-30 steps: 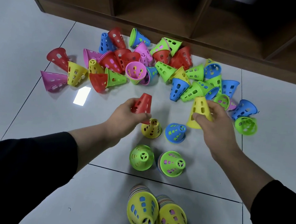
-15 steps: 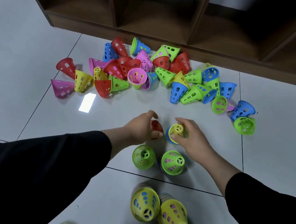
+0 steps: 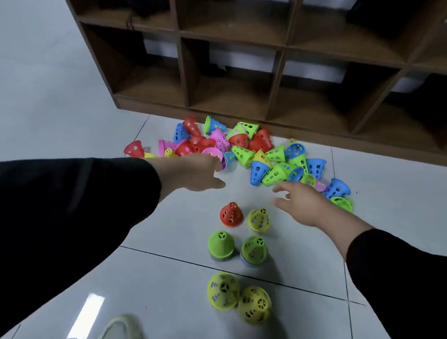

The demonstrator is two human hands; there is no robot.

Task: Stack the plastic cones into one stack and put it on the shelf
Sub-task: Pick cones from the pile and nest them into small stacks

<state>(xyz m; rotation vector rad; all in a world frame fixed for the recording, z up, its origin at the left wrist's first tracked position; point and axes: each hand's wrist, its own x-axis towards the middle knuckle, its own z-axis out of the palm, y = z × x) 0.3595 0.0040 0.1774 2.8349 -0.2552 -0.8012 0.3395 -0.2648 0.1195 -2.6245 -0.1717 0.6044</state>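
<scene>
Both of your hands are empty and reaching away from you, toward the heap of loose perforated plastic cones (image 3: 259,156) lying on the pale tiled floor (image 3: 59,96) just in front of the dark wooden cubby shelf (image 3: 280,65). Your left hand (image 3: 191,173) has its fingers stretched out and relaxed, its tips at the near left edge of the heap, right by a pink cone lying on its side (image 3: 214,154); whether it touches that cone you cannot tell. Your right hand (image 3: 300,201) is spread, gripping nothing, a little short of the heap's right side, where a blue cone (image 3: 258,173) and a green cone (image 3: 274,174) lie tipped over, their long axes roughly along the floor and their narrow ends pointing different ways. So the left hand looks nearer to a pick. Behind your hands, closer to you, six short stacks stand upright in pairs: a red-topped stack (image 3: 230,215) beside a yellow-topped one (image 3: 259,219), two green-topped (image 3: 221,244), then two yellow (image 3: 223,290). By this look the merging into one stack is still ahead.
</scene>
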